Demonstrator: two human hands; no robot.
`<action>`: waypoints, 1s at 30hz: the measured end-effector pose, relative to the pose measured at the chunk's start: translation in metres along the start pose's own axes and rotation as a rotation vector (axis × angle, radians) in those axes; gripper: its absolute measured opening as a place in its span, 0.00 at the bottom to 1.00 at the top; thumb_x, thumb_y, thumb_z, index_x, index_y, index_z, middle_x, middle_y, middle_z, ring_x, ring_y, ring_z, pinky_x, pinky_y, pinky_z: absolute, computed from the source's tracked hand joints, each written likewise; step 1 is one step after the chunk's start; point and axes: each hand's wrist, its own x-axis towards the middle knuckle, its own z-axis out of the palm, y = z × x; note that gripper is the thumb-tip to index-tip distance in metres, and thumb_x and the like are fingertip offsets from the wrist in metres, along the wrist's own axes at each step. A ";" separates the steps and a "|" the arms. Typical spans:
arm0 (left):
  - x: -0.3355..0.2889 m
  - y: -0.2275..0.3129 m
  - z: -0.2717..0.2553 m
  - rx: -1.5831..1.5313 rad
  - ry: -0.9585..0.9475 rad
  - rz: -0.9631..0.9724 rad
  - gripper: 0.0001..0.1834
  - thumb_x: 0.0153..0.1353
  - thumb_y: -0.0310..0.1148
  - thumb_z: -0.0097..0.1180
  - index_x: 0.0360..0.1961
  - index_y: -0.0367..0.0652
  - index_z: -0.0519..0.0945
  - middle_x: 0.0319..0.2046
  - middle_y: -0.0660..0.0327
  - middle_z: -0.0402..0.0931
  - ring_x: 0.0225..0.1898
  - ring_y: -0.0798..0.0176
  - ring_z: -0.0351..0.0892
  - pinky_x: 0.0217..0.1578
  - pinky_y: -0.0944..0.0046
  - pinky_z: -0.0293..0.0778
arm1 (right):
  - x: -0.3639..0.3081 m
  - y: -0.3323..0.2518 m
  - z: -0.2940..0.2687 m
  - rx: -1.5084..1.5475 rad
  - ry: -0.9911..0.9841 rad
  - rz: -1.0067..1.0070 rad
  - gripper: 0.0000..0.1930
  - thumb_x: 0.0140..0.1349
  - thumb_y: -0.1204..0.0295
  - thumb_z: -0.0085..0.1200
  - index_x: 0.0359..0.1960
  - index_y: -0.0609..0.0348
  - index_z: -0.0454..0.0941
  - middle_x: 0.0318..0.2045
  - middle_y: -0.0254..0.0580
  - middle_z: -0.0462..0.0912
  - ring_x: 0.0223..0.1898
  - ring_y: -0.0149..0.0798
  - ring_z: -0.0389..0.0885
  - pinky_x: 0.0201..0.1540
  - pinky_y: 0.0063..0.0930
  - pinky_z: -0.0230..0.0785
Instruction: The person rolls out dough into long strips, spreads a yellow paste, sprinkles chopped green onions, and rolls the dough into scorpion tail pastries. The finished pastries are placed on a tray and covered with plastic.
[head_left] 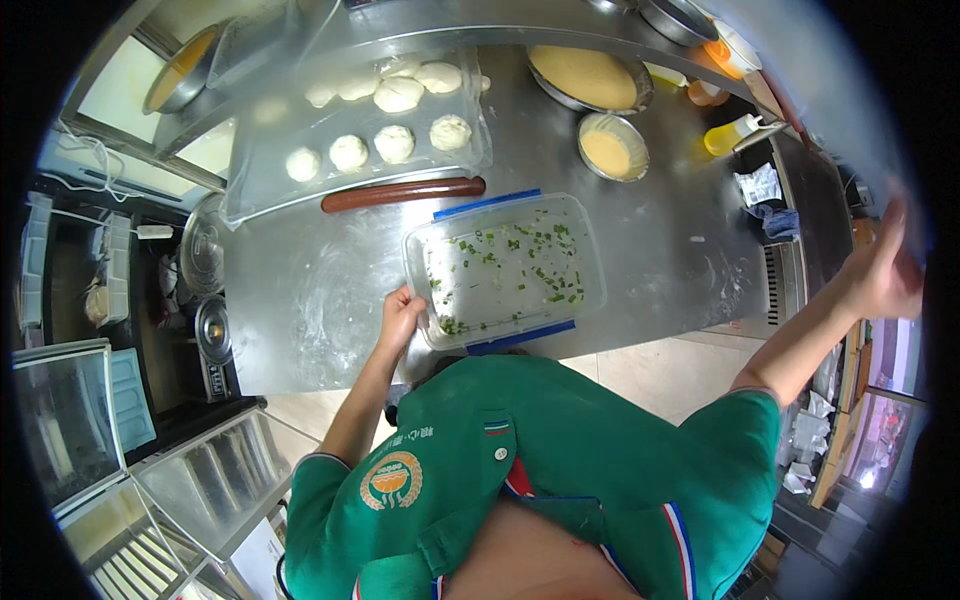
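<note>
My left hand (402, 316) is closed on the near left corner of a clear plastic box (597, 262) with blue clips along two sides. Chopped green onion (545, 270) is scattered thinly over the bottom of this box, which rests on the steel worktop (290, 300) right in front of me. Far out to the right, my right hand (885, 275) is raised beside a blurred dark surface at the picture's rim. Its thumb points up; the other fingers are mostly hidden, so whether it grips anything does not show.
Behind the box lies a brown rolling pin (403, 194). Several dough balls (394, 144) sit on a plastic-covered tray (255, 185). A large bowl (590, 78) and a smaller bowl (612, 147) hold yellowish batter. A yellow squeeze bottle (728, 136) and a white packet (759, 185) stand right.
</note>
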 end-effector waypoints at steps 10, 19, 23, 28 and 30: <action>0.004 0.008 0.008 0.265 0.296 0.281 0.24 0.72 0.50 0.46 0.29 0.39 0.77 0.18 0.69 0.69 0.20 0.74 0.67 0.22 0.70 0.66 | -0.258 -0.066 0.027 0.974 -0.607 1.815 0.12 0.62 0.68 0.62 0.47 0.53 0.80 0.29 0.29 0.83 0.28 0.19 0.73 0.33 0.12 0.64; -0.019 0.016 0.013 0.549 0.255 0.283 0.26 0.68 0.49 0.52 0.20 0.39 0.74 0.14 0.62 0.71 0.16 0.64 0.68 0.21 0.62 0.64 | -0.364 -0.090 0.105 0.537 -0.876 1.461 0.13 0.59 0.60 0.63 0.32 0.58 0.85 0.19 0.28 0.75 0.21 0.24 0.65 0.29 0.23 0.62; -0.030 0.019 0.028 0.892 0.289 0.273 0.27 0.64 0.51 0.54 0.17 0.39 0.75 0.12 0.54 0.72 0.17 0.51 0.75 0.22 0.54 0.69 | -0.376 -0.081 0.098 0.363 -0.977 1.300 0.16 0.58 0.59 0.64 0.41 0.59 0.85 0.20 0.34 0.75 0.22 0.28 0.69 0.30 0.25 0.65; -0.033 0.030 0.032 0.991 0.258 0.173 0.26 0.63 0.52 0.54 0.19 0.39 0.76 0.17 0.52 0.76 0.22 0.47 0.78 0.25 0.52 0.72 | -0.359 -0.097 0.081 0.191 -0.998 1.085 0.17 0.57 0.59 0.65 0.41 0.59 0.85 0.29 0.43 0.78 0.25 0.36 0.74 0.30 0.29 0.68; -0.034 0.033 0.034 1.006 0.248 0.160 0.25 0.63 0.51 0.54 0.20 0.39 0.76 0.19 0.52 0.77 0.23 0.47 0.78 0.25 0.52 0.72 | -0.354 -0.102 0.071 0.207 -1.033 1.119 0.18 0.57 0.60 0.65 0.43 0.60 0.85 0.30 0.45 0.78 0.25 0.38 0.75 0.31 0.30 0.69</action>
